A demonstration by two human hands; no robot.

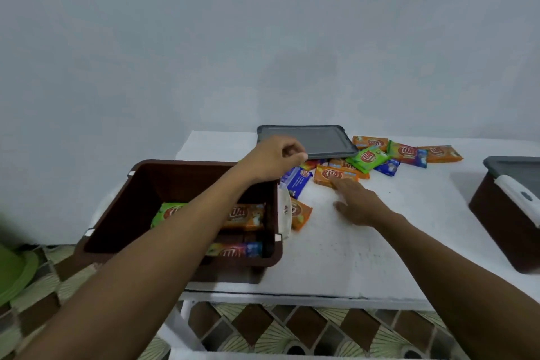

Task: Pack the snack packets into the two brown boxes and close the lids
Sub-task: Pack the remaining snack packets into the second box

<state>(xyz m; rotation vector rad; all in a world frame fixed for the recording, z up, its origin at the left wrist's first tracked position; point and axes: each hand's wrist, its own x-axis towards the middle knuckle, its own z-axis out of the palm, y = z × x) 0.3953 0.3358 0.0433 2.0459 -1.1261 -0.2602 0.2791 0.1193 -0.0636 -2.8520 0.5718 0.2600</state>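
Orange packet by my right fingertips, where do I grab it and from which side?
Pinch the orange packet across its long edges, from above and the front, with the right hand. It lies flat; its near edge is clear on the white table, while other packets crowd its far side.

Glossy film is being shown by the snack packets [336, 175], smooth plastic by the brown box [181, 184], matt plastic by the grey lid [318, 140].

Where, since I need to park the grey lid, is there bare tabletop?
The widest bare tabletop lies between the open brown box and the closed box, nearer than the right hand. A smaller strip is left of the grey lid. Packets crowd the back middle.
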